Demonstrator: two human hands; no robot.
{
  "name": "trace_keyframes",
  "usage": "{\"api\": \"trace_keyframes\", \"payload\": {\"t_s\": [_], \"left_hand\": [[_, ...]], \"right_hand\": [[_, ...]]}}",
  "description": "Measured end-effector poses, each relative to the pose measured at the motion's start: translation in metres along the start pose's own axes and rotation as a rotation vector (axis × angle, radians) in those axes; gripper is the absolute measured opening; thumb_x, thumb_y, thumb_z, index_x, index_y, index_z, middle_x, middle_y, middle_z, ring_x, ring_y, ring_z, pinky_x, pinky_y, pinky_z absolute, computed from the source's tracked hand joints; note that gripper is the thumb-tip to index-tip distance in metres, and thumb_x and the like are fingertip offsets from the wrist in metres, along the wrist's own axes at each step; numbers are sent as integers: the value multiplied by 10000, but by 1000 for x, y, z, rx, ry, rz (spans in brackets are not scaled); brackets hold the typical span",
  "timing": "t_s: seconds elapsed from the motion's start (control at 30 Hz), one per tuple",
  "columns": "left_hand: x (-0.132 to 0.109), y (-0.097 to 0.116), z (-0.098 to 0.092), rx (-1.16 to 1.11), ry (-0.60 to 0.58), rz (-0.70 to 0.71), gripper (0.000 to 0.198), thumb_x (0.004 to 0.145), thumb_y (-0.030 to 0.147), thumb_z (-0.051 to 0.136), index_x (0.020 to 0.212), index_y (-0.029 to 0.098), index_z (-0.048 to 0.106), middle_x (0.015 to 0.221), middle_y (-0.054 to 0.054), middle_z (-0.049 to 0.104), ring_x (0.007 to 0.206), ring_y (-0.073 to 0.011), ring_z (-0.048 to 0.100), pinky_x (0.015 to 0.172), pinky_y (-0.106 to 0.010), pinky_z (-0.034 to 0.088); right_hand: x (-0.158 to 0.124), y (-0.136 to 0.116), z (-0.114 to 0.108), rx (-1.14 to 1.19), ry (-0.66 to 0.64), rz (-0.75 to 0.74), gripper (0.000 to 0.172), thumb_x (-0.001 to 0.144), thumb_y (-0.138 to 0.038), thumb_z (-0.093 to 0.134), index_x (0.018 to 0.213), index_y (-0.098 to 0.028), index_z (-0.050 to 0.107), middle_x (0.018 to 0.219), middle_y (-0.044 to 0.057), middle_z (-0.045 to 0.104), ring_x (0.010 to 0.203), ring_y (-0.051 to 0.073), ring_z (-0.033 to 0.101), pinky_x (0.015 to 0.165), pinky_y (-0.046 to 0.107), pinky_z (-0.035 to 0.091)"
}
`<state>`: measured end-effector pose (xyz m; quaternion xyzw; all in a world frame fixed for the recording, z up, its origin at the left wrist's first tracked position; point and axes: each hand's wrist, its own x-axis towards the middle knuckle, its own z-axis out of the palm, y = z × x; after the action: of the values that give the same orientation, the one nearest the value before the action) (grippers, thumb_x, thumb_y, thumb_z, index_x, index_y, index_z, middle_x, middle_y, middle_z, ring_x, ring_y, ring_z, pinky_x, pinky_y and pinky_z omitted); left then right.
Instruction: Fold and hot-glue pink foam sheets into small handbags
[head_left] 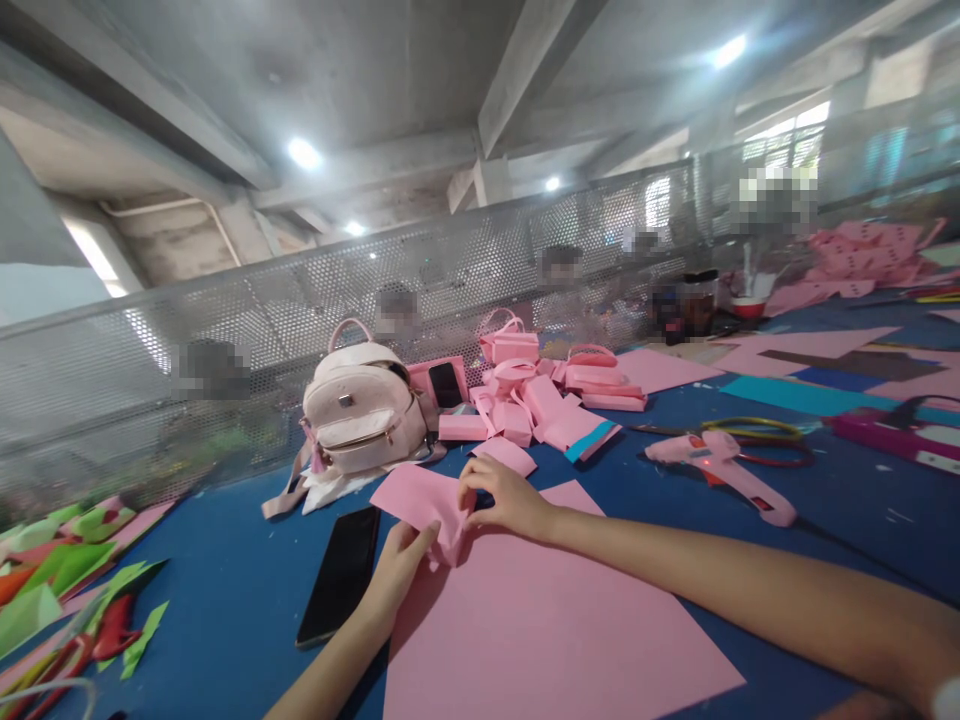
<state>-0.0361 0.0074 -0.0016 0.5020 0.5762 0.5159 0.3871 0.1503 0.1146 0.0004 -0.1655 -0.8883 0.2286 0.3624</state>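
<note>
Large pink paper sheet is lying flat and smooth on the blue bench, spreading below the fingers, its straight edges running toward the camera. Beyond the fingers to the right, a white label is showing on a purple case, its print too small to read. Straight ahead of the left fingers, a small metal clasp is sitting on the pale backpack, any mark on it unclear.

Over the sheet's far left part, a bent pink piece is resting between the two hands. Fingers of the left hand are gripping its near lower edge, the thumb pressing on the front; fingers of the right hand are pinching narrowly at its right edge. Its upper part is curving away leftward, while a creased panel is hanging between the fingertips.

Just left of the left fingers, a glossy black phone is lying flat. Beyond the right fingers, boxy pink paper bags with looped handles are crowding together; farther right, a pink plastic glue gun is lying on its side.
</note>
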Motion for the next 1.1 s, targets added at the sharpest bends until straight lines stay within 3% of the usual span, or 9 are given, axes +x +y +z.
{"api": "trace_keyframes", "payload": {"t_s": [0.2, 0.33, 0.43, 0.53, 0.6, 0.97, 1.1], "left_hand": [[-1, 1, -2, -39, -46, -13, 458, 644, 562, 778, 573, 151, 588, 540, 11, 587, 541, -119, 506, 565, -225, 391], [-3, 0, -5, -63, -120, -34, 458, 603, 548, 819, 593, 142, 607, 548, 3, 600, 549, -128, 524, 563, -230, 403], [-6, -4, -7, -88, -148, -36, 428, 639, 521, 814, 739, 128, 676, 654, -20, 661, 623, -155, 578, 615, -246, 437], [-6, -9, -11, -127, -167, -55, 485, 650, 499, 820, 944, 132, 700, 831, -55, 717, 796, -218, 642, 753, -293, 477], [-4, -13, -14, -134, -178, -78, 497, 654, 484, 826, 982, 134, 698, 897, -70, 723, 878, -246, 648, 808, -313, 476], [-2, -14, -18, -107, -232, -77, 421, 691, 495, 807, 825, 118, 678, 737, -39, 675, 697, -174, 600, 659, -257, 454], [-2, -13, -19, -101, -239, -72, 477, 678, 484, 818, 968, 128, 688, 816, -48, 704, 769, -201, 625, 676, -265, 459]], "right_hand": [[0, 2, 6, 37, -21, -61, 340, 654, -443, 874, 840, -216, 702, 1088, 52, 631, 1071, 248, 548, 959, 394, 439], [-4, 2, 10, 146, -50, 18, 694, 512, -476, 926, 1106, -236, 658, 1308, 87, 574, 1252, 307, 483, 1082, 480, 359], [-9, -2, 11, 300, -146, 125, 901, 517, -451, 926, 1309, -244, 548, 1406, 94, 509, 1293, 292, 482, 1095, 446, 382], [-13, -8, 11, 366, -172, 168, 913, 528, -431, 923, 1332, -243, 534, 1433, 91, 475, 1335, 293, 447, 1127, 443, 357], [-13, -9, 12, 386, -164, 187, 906, 532, -423, 922, 1332, -245, 535, 1432, 89, 467, 1340, 298, 439, 1130, 448, 354], [-13, -8, 12, 349, -176, 194, 801, 578, -412, 900, 1293, -253, 574, 1358, 76, 520, 1293, 286, 478, 1124, 436, 347], [-14, -6, 3, 378, -203, 197, 780, 622, -409, 878, 1325, -255, 576, 1405, 76, 529, 1318, 291, 471, 1129, 419, 347]]}}
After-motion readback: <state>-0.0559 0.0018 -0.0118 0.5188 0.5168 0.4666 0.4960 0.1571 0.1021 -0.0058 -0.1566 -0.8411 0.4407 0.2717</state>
